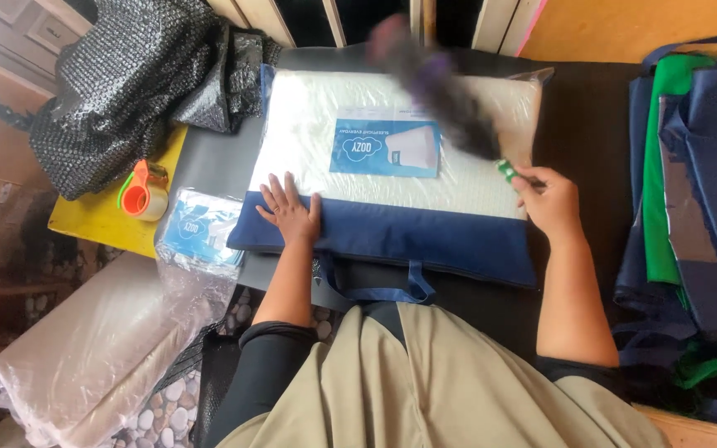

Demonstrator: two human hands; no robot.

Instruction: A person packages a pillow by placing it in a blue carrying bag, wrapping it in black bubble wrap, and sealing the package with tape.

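One orange tape dispenser [144,191] lies at the left. Center frame, one packaged pillow [392,166] rests on the desk [582,124]; the left hand [290,211] presses it flat, fingers spread. The right hand [551,203] grips one blurred feather duster [450,91]; light sweeps with steady bracing suit best.

Looks like a small packing workshop. Dark desk [591,124] stacked with a bagged white pillow in a navy fabric carry case [392,191], spare navy-and-green fabric bags [690,166], an orange tape dispenser [144,191], plastic-wrapped foam rolls [85,357].
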